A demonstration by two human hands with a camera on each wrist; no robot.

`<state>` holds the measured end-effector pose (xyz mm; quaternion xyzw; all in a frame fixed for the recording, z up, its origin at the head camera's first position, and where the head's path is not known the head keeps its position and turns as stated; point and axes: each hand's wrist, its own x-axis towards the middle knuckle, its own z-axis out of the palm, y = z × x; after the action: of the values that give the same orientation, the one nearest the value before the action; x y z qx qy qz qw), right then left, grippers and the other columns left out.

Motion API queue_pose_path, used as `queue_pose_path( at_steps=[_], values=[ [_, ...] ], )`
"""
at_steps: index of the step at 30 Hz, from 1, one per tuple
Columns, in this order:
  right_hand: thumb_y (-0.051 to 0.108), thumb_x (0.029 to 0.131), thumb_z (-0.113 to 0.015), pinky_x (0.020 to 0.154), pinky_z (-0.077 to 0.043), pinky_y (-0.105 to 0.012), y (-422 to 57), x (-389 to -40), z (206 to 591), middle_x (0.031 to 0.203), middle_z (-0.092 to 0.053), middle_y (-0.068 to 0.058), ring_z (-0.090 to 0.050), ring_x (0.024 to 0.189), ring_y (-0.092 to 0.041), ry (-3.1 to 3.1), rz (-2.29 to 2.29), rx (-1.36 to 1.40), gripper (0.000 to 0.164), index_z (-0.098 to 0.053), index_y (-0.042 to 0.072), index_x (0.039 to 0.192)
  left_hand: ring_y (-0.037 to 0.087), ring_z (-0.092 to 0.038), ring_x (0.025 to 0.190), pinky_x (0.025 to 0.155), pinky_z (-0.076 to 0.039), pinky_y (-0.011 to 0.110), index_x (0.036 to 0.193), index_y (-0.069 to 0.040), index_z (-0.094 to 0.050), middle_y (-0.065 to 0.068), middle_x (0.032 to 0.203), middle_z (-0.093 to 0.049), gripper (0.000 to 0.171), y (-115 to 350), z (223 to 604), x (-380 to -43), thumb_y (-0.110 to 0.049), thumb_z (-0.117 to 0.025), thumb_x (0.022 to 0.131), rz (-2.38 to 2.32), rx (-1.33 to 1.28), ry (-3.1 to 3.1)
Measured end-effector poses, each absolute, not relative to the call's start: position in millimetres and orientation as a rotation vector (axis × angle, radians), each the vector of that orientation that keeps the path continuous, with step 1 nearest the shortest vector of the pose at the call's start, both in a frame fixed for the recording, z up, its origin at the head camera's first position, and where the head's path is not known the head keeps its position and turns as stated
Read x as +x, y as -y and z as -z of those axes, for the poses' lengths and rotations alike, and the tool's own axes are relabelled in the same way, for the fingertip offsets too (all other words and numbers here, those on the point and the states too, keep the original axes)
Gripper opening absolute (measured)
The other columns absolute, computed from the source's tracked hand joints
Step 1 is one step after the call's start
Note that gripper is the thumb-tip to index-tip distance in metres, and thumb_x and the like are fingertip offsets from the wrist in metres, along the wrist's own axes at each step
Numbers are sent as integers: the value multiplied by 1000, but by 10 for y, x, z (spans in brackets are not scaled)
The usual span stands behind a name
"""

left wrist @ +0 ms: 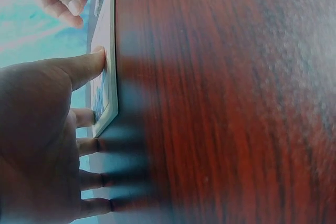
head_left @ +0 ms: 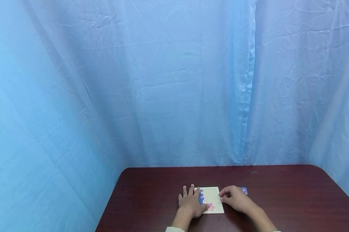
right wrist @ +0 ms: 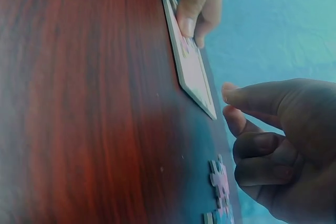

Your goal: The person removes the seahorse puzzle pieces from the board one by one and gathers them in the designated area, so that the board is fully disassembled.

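A cream puzzle tray [head_left: 211,194] lies flat on the table. Joined puzzle pieces [head_left: 202,197], blue and pink, fill its left side and lower edge; the rest of its base is bare. My left hand [head_left: 189,205] rests at the left of the tray, fingers spread, the thumb pressing on the pink piece. Close by the tray's right edge is my right hand [head_left: 237,199], its fingers loosely curled. A gap shows between its thumb and index finger in the right wrist view, with nothing held there. Part of a blue starred piece [head_left: 244,190] shows behind this hand.
Loose jigsaw pieces [right wrist: 220,182] lie on the table beside the tray, under the right hand's side in the right wrist view. The dark red wooden table [head_left: 151,187] ends at a blue curtain [head_left: 174,96] behind and on both sides.
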<state>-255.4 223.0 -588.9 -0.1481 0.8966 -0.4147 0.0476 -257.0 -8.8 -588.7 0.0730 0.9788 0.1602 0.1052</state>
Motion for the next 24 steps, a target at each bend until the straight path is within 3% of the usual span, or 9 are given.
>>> queue_pose_path(
  at_steps=[24],
  values=[
    [4,82,-82,57,-45,-20,-1873,-2455,5975,75,-65,5,-50,64,4,-2664,1347,-608,20,-80,-2,101,43,-36,158,120,-40,64,157,-23,-51,9,168,-44,73,94,5935,-2548,-60,-67,96,-354,275,-2989]
  ],
)
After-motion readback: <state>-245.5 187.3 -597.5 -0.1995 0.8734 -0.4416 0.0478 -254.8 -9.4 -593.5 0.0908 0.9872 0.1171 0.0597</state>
